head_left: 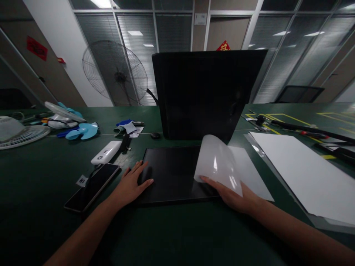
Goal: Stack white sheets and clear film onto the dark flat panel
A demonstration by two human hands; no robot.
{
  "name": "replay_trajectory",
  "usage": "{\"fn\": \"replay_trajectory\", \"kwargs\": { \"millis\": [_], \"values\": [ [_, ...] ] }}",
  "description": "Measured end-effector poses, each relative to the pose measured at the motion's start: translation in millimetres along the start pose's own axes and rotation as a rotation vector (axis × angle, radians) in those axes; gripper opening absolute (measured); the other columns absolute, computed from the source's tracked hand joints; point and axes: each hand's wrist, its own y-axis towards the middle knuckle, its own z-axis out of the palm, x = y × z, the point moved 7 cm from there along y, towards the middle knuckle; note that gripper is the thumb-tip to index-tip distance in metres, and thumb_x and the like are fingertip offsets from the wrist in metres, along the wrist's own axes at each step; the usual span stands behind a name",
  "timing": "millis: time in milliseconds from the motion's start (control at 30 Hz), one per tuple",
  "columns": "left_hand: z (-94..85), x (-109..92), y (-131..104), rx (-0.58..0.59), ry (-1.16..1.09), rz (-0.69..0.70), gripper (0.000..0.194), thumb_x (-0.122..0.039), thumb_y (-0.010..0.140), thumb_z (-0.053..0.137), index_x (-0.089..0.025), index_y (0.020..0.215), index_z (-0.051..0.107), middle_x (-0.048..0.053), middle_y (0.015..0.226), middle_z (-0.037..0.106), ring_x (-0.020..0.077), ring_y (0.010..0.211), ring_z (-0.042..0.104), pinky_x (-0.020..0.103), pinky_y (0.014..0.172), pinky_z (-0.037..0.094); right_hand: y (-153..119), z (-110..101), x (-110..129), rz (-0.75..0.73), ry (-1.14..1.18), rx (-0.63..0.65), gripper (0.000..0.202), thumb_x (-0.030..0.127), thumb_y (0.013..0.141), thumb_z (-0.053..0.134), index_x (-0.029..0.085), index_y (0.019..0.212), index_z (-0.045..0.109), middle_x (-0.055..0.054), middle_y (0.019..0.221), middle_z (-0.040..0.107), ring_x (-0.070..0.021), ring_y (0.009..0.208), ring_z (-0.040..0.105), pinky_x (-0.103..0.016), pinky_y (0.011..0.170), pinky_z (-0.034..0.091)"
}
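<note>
A thin black rectangular panel (172,173) lies flat on the green table. My left hand (134,184) rests with spread fingers on its left edge. My right hand (233,195) grips the near edge of a glossy translucent plastic sheet (216,159), which curls up over the panel's right side. Part of that hand is hidden behind the sheet. Under and beyond the curl, a flat white sheet (249,166) extends to the right of the panel. Behind the panel stands a large black upright board or case (205,96).
Left of the panel lie a phone (93,186) and a white power bank (107,152). Blue fan blades (83,131) and a white fan grille (30,135) are farther left. Large white sheets (307,173) lie at right, with black rods (310,129) behind them.
</note>
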Motion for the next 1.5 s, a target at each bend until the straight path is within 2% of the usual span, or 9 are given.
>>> {"fn": "replay_trajectory", "kwargs": {
  "millis": [167,567,667,900,1000,1067,1267,1367,1500],
  "values": [
    [-1.9,0.5,-1.3,-0.023,-0.056,0.039,0.078,-0.063,0.100,0.038,-0.018,0.163,0.028,0.011,0.167,0.029,0.0305,0.155,0.023,0.056,0.127,0.014,6.2,2.4,35.3,-0.166,0.040,0.236,0.060,0.020,0.099,0.048,0.036,0.157,0.041,-0.002,0.156,0.046,-0.0268,0.138,0.052,-0.054,0.116,0.043],
    [-0.9,7.6,-4.0,-0.161,-0.253,0.125,0.070,-0.057,0.106,0.009,-0.021,0.164,0.026,0.006,0.166,0.033,0.0275,0.154,0.027,0.053,0.127,0.018,10.0,-10.7,57.3,-0.255,0.104,0.288,0.050,0.034,0.104,0.048,0.029,0.154,0.047,-0.002,0.162,0.036,-0.0252,0.151,0.031,-0.053,0.124,0.030],
    [-6.7,8.1,-3.5,-0.187,-0.310,0.086,0.071,-0.055,0.106,0.004,-0.022,0.158,0.041,0.004,0.168,0.028,0.0279,0.154,0.027,0.051,0.127,0.019,8.9,-12.0,52.8,-0.248,0.100,0.278,0.049,0.038,0.104,0.048,0.029,0.152,0.050,-0.003,0.160,0.040,-0.0259,0.150,0.034,-0.054,0.123,0.032],
    [-3.5,-4.8,-0.6,-0.038,-0.100,0.073,0.072,-0.068,0.099,0.039,-0.023,0.156,0.043,0.011,0.166,0.033,0.0326,0.154,0.029,0.059,0.125,0.015,7.7,-16.1,44.6,-0.286,0.099,0.163,0.047,0.037,0.103,0.050,0.030,0.150,0.052,-0.003,0.154,0.049,-0.0234,0.144,0.044,-0.049,0.119,0.038],
    [-1.4,-8.2,-1.0,-0.026,-0.011,0.087,0.068,-0.068,0.098,0.044,-0.028,0.154,0.047,0.010,0.170,0.025,0.0359,0.154,0.027,0.062,0.124,0.017,9.0,-26.8,-0.4,-0.128,0.002,0.043,0.052,0.037,0.103,0.047,0.031,0.155,0.044,-0.004,0.152,0.052,-0.0236,0.138,0.050,-0.050,0.116,0.041],
    [-0.4,-8.6,-1.3,-0.029,-0.003,0.091,0.068,-0.068,0.099,0.044,-0.030,0.155,0.046,0.010,0.170,0.022,0.0371,0.153,0.028,0.063,0.123,0.019,2.1,-41.6,-58.0,0.168,-0.112,-0.072,0.054,0.041,0.102,0.046,0.029,0.155,0.043,-0.008,0.151,0.053,-0.0263,0.136,0.052,-0.051,0.115,0.040],
    [1.9,-7.1,-0.5,-0.019,0.006,0.082,0.067,-0.069,0.099,0.043,-0.035,0.156,0.042,0.009,0.169,0.026,0.0368,0.153,0.028,0.064,0.122,0.020,-76.3,-76.2,-210.3,0.920,-0.330,-0.187,0.079,0.048,0.098,0.047,0.001,0.157,0.027,-0.037,0.155,0.031,-0.0472,0.148,0.025,-0.066,0.111,0.028],
    [1.8,-9.6,-0.4,-0.010,0.024,0.096,0.067,-0.067,0.099,0.042,-0.033,0.157,0.042,0.009,0.167,0.032,0.0353,0.154,0.029,0.063,0.123,0.020,-113.8,-72.9,-249.5,1.167,-0.304,-0.130,0.083,0.060,0.094,0.046,-0.004,0.147,0.042,-0.046,0.143,0.035,-0.0579,0.138,0.032,-0.074,0.094,0.032],
    [1.7,-10.6,-0.3,-0.005,0.043,0.091,0.067,-0.065,0.100,0.042,-0.031,0.158,0.041,0.009,0.167,0.032,0.0347,0.154,0.027,0.063,0.123,0.020,-129.4,-62.1,-268.5,1.255,-0.210,-0.021,0.072,0.064,0.093,0.045,0.003,0.127,0.061,-0.040,0.118,0.056,-0.0477,0.110,0.059,-0.059,0.078,0.043]
  ]
}}
